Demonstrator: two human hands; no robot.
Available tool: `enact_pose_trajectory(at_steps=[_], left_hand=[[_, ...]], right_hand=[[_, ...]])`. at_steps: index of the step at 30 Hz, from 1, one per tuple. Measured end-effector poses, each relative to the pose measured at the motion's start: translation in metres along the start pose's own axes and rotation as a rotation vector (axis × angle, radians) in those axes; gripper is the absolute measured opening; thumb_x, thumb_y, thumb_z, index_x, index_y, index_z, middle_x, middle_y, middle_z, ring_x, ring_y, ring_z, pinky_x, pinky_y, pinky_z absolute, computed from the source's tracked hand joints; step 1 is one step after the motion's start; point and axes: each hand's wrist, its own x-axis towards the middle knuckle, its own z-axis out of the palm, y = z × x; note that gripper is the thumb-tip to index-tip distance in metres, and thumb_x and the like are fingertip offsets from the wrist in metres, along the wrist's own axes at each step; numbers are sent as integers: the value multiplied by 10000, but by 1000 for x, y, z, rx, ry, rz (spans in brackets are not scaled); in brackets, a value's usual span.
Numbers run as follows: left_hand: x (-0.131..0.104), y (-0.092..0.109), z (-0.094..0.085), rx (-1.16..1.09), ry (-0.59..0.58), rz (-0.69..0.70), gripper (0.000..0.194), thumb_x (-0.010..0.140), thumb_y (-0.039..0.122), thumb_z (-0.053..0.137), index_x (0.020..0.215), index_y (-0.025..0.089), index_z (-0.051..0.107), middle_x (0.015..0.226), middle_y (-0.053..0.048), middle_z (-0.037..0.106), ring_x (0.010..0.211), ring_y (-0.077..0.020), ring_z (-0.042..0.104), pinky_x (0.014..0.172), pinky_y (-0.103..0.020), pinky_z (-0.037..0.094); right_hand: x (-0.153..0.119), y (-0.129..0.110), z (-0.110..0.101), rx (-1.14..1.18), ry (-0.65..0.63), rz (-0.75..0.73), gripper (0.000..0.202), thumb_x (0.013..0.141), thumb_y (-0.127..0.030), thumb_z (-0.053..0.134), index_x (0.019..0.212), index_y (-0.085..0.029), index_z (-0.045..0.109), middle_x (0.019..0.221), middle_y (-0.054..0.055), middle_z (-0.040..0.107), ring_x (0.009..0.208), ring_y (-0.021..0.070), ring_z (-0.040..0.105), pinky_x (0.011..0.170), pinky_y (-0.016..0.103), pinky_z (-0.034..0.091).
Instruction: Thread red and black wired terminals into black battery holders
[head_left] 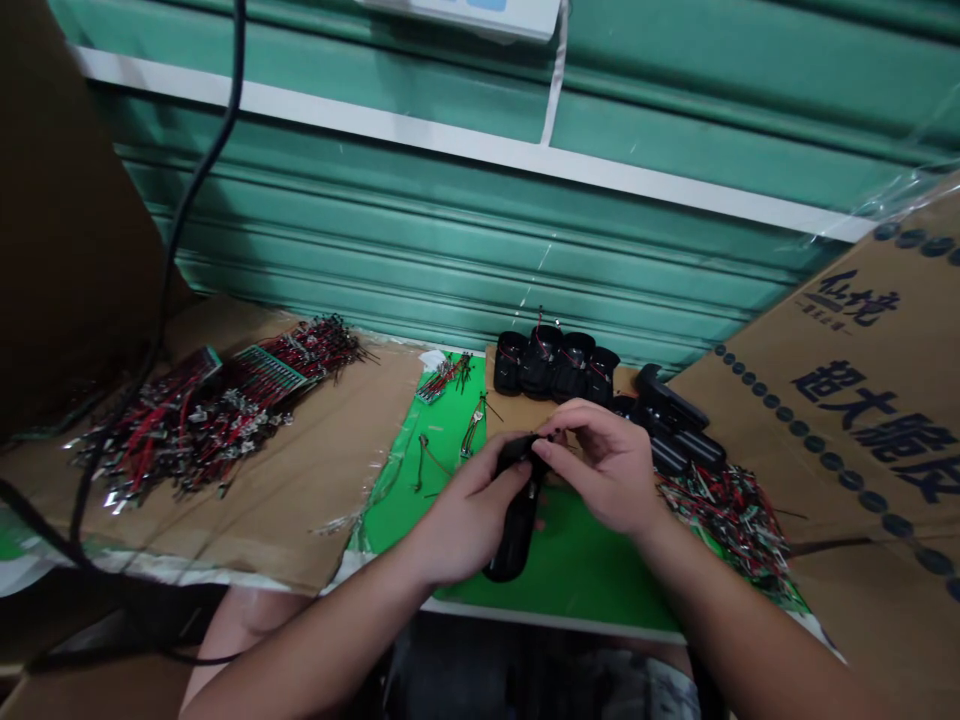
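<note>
A long black plastic housing (516, 535) is gripped in my left hand (476, 505), tilted over the green mat (592, 580). My right hand (607, 465) has its thumb and index finger pinched together at the upper end of the housing. Whatever sits between those fingertips is too small and dark to make out. Left of the housing, small wired parts (474, 425) lie loose on the mat. Behind my hands stand several black cup-shaped housings (559, 362) in a row, thin wires showing at their tops.
A big heap of red and black wired circuit boards (225, 410) covers part of the cardboard sheet (337, 480) at left. Another wire pile (739, 525) and black housings (679, 425) lie at right. A printed carton (862, 400) and a green shutter (420, 220) border the table; a black cable (180, 220) hangs left.
</note>
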Motion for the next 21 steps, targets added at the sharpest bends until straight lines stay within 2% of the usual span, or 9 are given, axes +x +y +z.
enact_pose_trajectory(at_steps=[4,10,15,18,21], left_hand=[[1,1,0,-14,10,-3,508,891,446,817,1334,228,697,1050,-67,688,845,-201,654,732,-364,634],[1,1,0,-16,2,-17,497,894,416,809,1335,217,697,1075,-80,693,837,-194,667,743,-362,631],[1,1,0,-48,2,-18,485,882,398,821,1308,200,700,1050,-90,718,806,-196,679,725,-357,623],[2,1,1,-64,2,-23,472,875,389,820,1293,203,704,1005,-81,723,787,-202,691,716,-362,624],[3,0,1,-107,14,-15,433,869,396,813,1236,189,714,957,-75,719,788,-209,702,712,-357,626]], right_hand=[[-2,-2,-2,-26,59,51,133,909,-250,821,1015,-225,744,871,34,737,737,170,652,661,312,548],[-2,-5,1,-5,92,42,167,879,-224,845,1000,-226,729,876,37,777,730,168,689,633,302,553],[-4,-4,6,-20,156,79,221,864,-271,870,1030,-225,731,871,36,786,712,174,722,596,295,579],[-5,-3,6,-150,164,-15,144,882,-270,853,988,-239,760,859,33,775,658,165,678,579,312,570],[-2,-4,4,-334,141,-173,73,880,-243,843,924,-259,788,922,55,777,717,189,690,637,351,590]])
